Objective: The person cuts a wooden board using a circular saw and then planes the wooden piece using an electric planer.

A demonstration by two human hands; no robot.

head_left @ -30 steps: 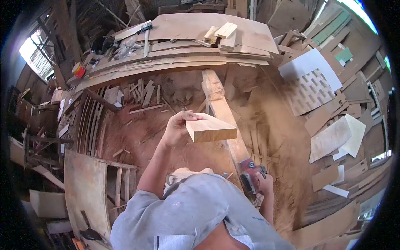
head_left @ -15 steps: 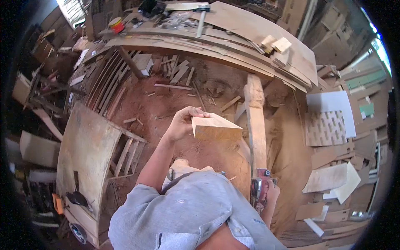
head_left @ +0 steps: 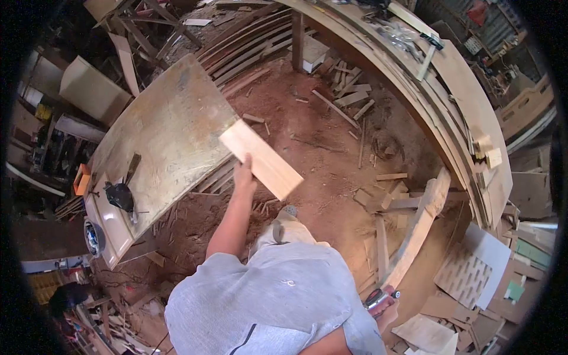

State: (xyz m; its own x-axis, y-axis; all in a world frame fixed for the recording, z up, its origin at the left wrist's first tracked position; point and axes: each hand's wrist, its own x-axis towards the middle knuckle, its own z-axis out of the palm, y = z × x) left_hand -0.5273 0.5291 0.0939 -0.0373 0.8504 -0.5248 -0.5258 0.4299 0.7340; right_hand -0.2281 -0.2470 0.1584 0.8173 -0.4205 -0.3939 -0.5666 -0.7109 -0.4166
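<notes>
In my left hand (head_left: 244, 173) is a short, pale wooden board (head_left: 264, 158), gripped along one long edge with its broad face turned up. It is held out in front of me, partly over the corner of a worn tabletop (head_left: 171, 124). Down at the right, my right hand (head_left: 387, 315) is closed around a red electric planer (head_left: 380, 299). The planer is at the near end of a long rough beam (head_left: 417, 231); whether it touches the wood I cannot make out.
A long workbench (head_left: 402, 77) curves along the far right, bearing a hammer-like tool (head_left: 427, 56) and small wood blocks (head_left: 490, 155). Offcuts (head_left: 355, 94) litter the reddish dirt floor. A black bag (head_left: 120, 195) lies on the left tabletop. Sheet scraps (head_left: 473, 260) lean at the right.
My view has turned left. The left hand has swung the board toward the left tabletop, and its broad face now shows instead of its end. My right hand still holds the planer.
</notes>
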